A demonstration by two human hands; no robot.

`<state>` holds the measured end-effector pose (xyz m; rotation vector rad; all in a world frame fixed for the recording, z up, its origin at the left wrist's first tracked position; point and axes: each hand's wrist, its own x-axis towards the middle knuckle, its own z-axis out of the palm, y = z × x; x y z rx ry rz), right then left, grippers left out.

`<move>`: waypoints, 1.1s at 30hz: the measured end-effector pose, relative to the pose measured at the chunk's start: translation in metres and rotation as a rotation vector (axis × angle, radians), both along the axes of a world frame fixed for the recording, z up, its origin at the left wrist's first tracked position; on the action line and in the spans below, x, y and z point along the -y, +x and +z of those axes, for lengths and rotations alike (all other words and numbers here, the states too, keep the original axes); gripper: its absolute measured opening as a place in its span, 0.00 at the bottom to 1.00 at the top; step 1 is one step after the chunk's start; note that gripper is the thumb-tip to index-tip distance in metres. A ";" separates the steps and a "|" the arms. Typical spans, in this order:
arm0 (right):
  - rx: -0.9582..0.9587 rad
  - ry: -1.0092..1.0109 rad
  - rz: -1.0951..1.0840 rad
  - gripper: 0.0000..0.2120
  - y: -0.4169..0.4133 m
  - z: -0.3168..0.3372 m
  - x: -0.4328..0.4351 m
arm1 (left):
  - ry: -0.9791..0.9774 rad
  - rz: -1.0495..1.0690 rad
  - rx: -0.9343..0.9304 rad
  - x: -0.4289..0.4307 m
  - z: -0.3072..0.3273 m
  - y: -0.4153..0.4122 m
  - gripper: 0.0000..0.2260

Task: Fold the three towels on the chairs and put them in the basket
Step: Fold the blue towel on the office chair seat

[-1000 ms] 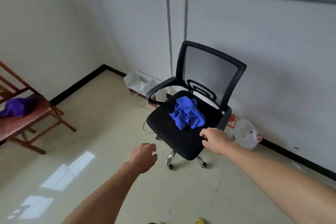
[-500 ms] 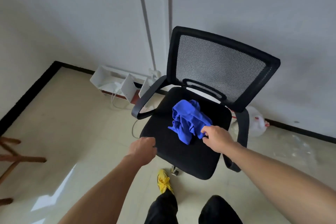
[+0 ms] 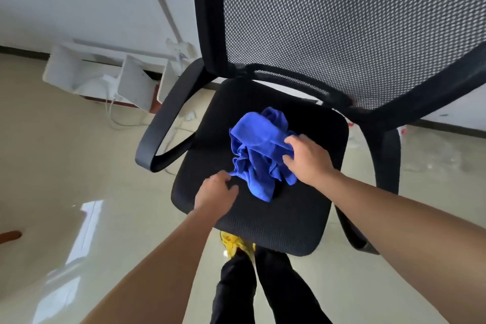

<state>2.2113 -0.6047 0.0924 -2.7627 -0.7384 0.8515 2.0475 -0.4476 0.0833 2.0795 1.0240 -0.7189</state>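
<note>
A crumpled blue towel (image 3: 259, 150) lies in the middle of the seat of a black mesh office chair (image 3: 276, 213). My right hand (image 3: 307, 159) grips the towel's right side, its fingers curled into the cloth. My left hand (image 3: 217, 192) hovers over the seat at the towel's lower left corner, with its fingers loosely curled and nothing held. No basket or other towel is in view.
The chair's left armrest (image 3: 168, 123) and right armrest (image 3: 386, 179) flank the seat, and the mesh back (image 3: 342, 26) rises behind. White boxes and cables (image 3: 105, 79) lie by the wall at the left. My legs and a yellow shoe (image 3: 235, 243) stand at the seat's front.
I have stepped close to the chair. My right hand moved from the seat's edge onto the towel and took hold of it. My left hand came up over the seat to the towel's corner.
</note>
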 end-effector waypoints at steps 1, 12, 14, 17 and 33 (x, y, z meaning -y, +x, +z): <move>0.040 0.013 -0.022 0.19 0.006 -0.009 -0.006 | 0.011 0.003 0.008 0.001 -0.009 0.005 0.19; -0.414 0.193 -0.484 0.14 0.002 -0.100 0.005 | -0.136 0.175 -0.099 0.015 -0.079 0.027 0.08; -0.489 0.292 -0.742 0.12 0.002 -0.095 0.011 | -0.131 0.085 -0.227 0.017 -0.075 0.016 0.10; -0.398 0.387 -1.067 0.10 0.026 -0.080 0.013 | -0.054 -0.033 -0.379 0.011 -0.067 -0.004 0.17; -0.200 -0.007 -0.617 0.25 0.017 -0.106 0.056 | 0.022 -0.010 0.059 0.012 -0.088 0.083 0.35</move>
